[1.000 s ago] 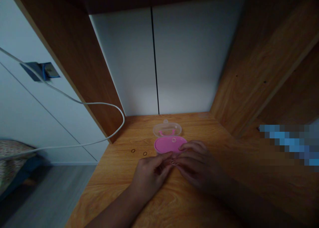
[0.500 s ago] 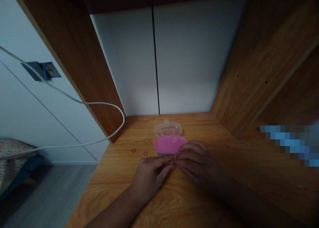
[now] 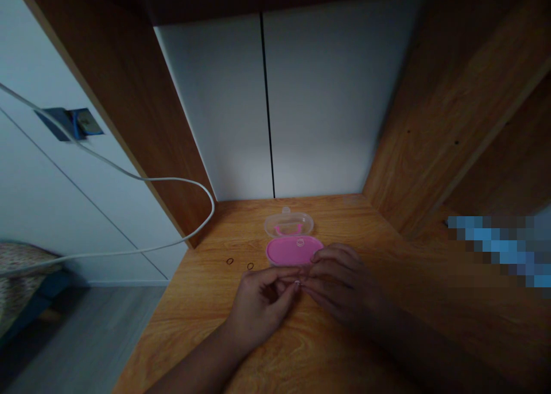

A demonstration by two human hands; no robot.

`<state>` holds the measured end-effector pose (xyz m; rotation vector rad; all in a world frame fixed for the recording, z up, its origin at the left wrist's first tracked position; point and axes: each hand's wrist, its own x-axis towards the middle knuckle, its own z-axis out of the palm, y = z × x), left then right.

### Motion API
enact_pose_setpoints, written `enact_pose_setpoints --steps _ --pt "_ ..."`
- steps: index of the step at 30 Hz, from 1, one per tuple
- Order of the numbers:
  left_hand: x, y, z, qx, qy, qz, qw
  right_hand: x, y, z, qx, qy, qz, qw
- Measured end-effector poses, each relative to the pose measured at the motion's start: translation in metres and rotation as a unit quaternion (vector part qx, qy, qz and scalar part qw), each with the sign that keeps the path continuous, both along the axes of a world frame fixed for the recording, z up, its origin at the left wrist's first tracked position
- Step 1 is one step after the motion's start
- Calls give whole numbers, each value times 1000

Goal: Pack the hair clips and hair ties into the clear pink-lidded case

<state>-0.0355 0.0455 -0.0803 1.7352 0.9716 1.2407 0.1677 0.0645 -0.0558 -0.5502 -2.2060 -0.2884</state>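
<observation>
Left of the pink case [image 3: 289,252]: two dark rings [image 3: 250,266], then the tabletop [image 3: 171,291] edge. My left hand [image 3: 259,303] and right hand [image 3: 344,280] pinch one pale loop [image 3: 297,283].

A wooden tabletop [image 3: 193,296] carries a pink case [image 3: 288,251], two dark rings [image 3: 250,266]

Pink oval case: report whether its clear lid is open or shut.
Open: the clear lid lies behind the pink oval case on the wooden table, leaving the case's pink top uncovered.
</observation>
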Motion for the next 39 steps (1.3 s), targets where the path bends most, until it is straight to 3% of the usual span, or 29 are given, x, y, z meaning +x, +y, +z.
enact_pose_setpoints --steps 8,14,21,28,32,39 --pt "3 -2 4 -69 -72 -20 995 1 3 -4 1 3 4 1000" --pt "1 -2 1 -58 -64 -22 996 1 4 -4 -26 3 2 1000" --pt "-5 -4 3 67 41 26 997 2 6 -8 -68 12 -4 998" --pt "-16 3 13 213 102 185 954 15 20 -17 -131 125 -90 979" --pt "-17 14 3 183 190 230 937 18 25 -19 -150 159 -132 967" --pt "-13 18 -16 107 204 170 958 16 25 -24 -154 170 -147 962"
